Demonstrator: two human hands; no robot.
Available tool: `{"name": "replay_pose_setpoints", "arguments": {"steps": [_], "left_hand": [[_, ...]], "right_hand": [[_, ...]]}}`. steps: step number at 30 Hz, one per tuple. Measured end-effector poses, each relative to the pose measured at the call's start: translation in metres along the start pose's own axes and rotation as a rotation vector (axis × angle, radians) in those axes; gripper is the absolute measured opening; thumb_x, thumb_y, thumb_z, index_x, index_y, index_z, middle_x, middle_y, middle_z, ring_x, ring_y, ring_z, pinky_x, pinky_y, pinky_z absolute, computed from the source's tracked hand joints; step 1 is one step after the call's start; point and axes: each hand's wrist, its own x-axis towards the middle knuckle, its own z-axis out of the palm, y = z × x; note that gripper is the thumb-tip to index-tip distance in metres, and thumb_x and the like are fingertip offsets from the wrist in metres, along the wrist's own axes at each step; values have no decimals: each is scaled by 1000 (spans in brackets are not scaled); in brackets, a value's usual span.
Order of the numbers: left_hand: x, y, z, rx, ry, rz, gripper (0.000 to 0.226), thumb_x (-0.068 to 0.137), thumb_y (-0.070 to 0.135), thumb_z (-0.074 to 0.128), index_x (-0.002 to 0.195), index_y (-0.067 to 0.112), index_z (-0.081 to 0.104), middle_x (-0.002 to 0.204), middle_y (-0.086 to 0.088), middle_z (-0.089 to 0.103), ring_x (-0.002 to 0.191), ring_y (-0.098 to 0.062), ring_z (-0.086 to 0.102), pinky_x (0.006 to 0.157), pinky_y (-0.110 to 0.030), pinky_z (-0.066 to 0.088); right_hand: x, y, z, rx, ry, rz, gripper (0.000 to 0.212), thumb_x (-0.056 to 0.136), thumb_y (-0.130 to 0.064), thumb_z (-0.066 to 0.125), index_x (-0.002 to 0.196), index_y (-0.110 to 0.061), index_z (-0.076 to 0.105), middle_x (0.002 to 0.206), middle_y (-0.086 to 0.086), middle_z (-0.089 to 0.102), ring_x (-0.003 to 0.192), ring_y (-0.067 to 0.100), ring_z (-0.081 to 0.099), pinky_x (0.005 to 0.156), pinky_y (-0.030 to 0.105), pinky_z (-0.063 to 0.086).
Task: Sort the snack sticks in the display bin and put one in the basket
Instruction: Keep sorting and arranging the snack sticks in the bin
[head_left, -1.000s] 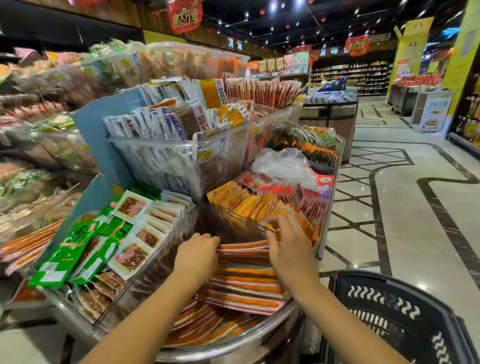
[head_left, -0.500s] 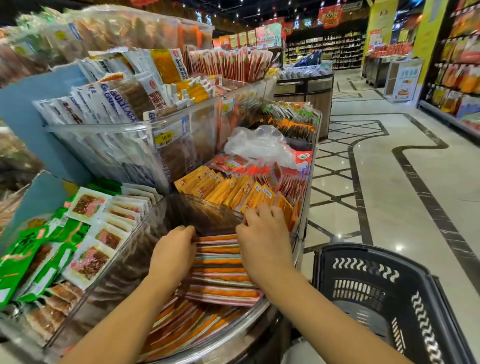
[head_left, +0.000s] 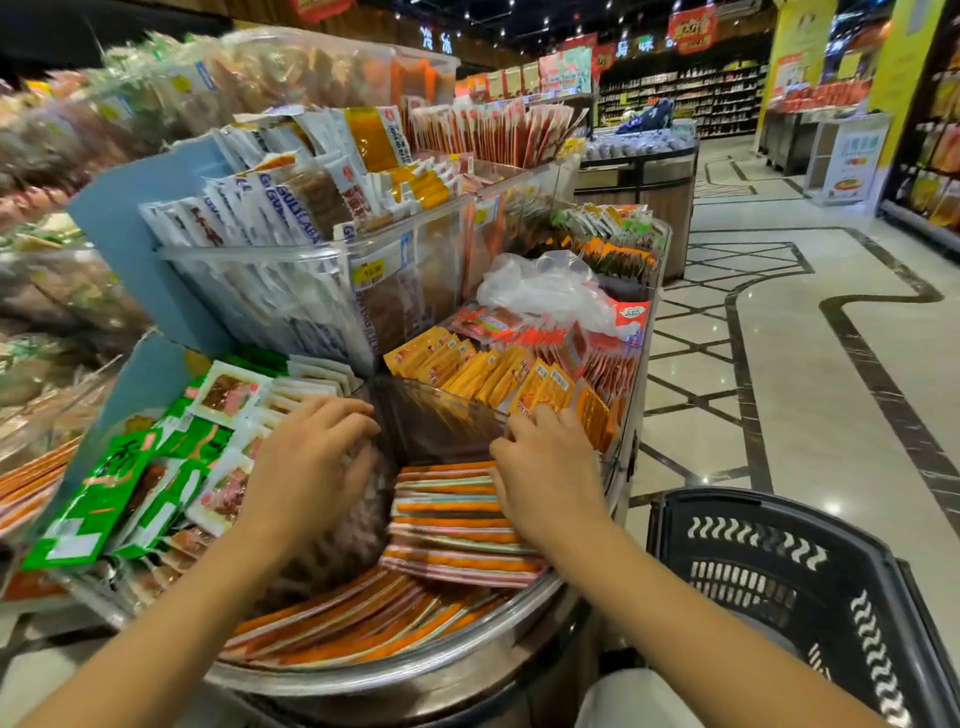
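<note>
My left grip (head_left: 311, 467) is lifting off the snack sticks (head_left: 457, 525) stacked in the display bin (head_left: 415, 670), loose and holding nothing. My right grip (head_left: 545, 473) is still lying flat on them, so I am still sorting. The basket (head_left: 769, 577) is waiting right of the bin, and white packs (head_left: 270, 208) above the bin are showing "GULI".
</note>
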Motion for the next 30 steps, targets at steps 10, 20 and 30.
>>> {"name": "replay_pose_setpoints", "arguments": {"steps": [10,20,30], "left_hand": [[-35,-48,-3,-115,-73,-285,47,95,35,64,138,18,55,140,-3,56,132,-24,47,114,-40,39],[-40,-54,2,-189,-22,-307,50,89,41,63,133,17,60,135,-1,61,128,-24,51,109,-39,42],[-39,-52,1,-250,4,-330,47,90,36,68,132,17,61,139,0,60,131,-22,49,111,-39,41]], "right_hand": [[15,-38,-9,160,-539,-315,28,97,-41,58,121,-30,69,117,-4,69,111,23,59,95,38,46],[26,-144,36,302,-908,-658,35,95,-20,59,129,-27,60,124,7,66,110,30,61,90,38,50],[24,-139,35,491,-863,-617,20,85,-28,75,102,-26,64,97,-10,64,90,11,59,80,34,53]]}}
